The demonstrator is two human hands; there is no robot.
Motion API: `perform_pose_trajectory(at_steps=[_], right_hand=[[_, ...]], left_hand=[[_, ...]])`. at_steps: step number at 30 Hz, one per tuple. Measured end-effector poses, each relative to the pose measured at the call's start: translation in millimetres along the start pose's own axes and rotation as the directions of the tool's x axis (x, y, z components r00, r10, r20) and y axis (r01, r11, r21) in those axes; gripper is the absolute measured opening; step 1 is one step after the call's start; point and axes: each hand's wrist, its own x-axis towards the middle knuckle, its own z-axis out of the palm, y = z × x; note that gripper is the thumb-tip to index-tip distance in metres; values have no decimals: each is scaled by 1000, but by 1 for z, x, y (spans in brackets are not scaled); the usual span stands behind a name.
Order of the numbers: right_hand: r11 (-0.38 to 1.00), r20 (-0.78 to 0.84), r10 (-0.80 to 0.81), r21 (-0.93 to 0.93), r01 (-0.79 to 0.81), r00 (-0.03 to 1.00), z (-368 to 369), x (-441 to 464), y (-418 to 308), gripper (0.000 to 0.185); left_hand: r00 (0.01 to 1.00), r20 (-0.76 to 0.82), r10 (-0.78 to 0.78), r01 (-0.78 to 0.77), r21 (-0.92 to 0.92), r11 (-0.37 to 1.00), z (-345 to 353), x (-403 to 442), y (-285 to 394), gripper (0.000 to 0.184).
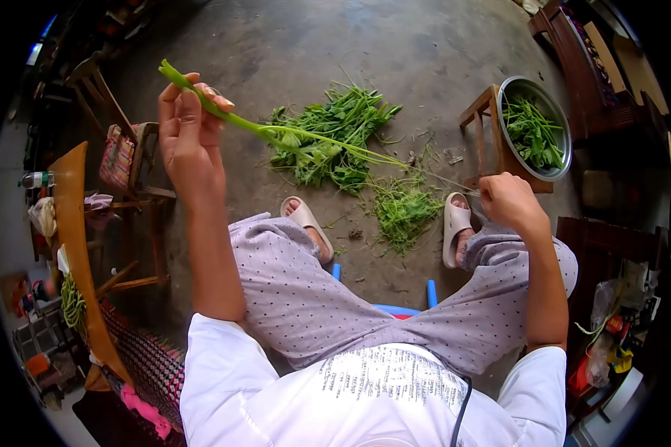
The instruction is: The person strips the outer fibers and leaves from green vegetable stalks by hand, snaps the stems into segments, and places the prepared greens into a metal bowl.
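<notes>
A: Look where for the green stalk (pixel 250 125)?

B: At ten o'clock, in the left hand (pixel 190 130). Clamped there between thumb and fingers near the thick cut end, trailing thinner leafy stems down toward the centre.

A: Why gripped at that end?

B: Probably to steady the stiffest part, leaving the stems free to hang over the floor (pixel 425 59).

A: And out at three o'clock?

B: Look to the right hand (pixel 511 201), poised near the right knee. Closed at the fingertips, apparently pinched on a thin strand (pixel 449 182) running off toward ten o'clock. Impossible to tell whether joined to the stalk.

A: Why spread so far apart?

B: Perhaps to stretch the strand out, well clear of the leaves. Nearly straight, at any rate.

A: And down on the floor?

B: At twelve o'clock, see a leafy pile (pixel 335 134). Between four and five o'clock from that, see a smaller wispy heap (pixel 402 212), lying between the sandals (pixel 306 214) and nearer the right one. Likely sorted into two, and placed within easy reach of a seated person.

A: And at two o'clock?

B: Find a metal bowl (pixel 531 86) on a wooden stool (pixel 503 160), holding more greens (pixel 537 138). Raised, presumably, to keep the contents off the floor and handy for the right side.
</notes>
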Motion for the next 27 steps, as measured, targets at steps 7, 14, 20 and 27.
perform_pose_trajectory(at_steps=[7, 14, 20, 27], right_hand=[[982, 71, 170, -90, -163, 983, 15, -2, 32, 11], [825, -257, -46, 535, 182, 965, -39, -10, -31, 14], [566, -489, -160, 666, 486, 857, -56, -12, -71, 24], [342, -528, -156, 764, 547, 835, -57, -9, -96, 29]], left_hand=[[994, -89, 67, -54, 143, 988, -5, 2, 0, 25], [985, 159, -71, 38, 202, 979, 37, -22, -16, 18], [879, 413, -239, 202, 132, 970, 74, -53, -24, 18], [836, 513, -194, 60, 266, 962, 94, -74, -27, 13]])
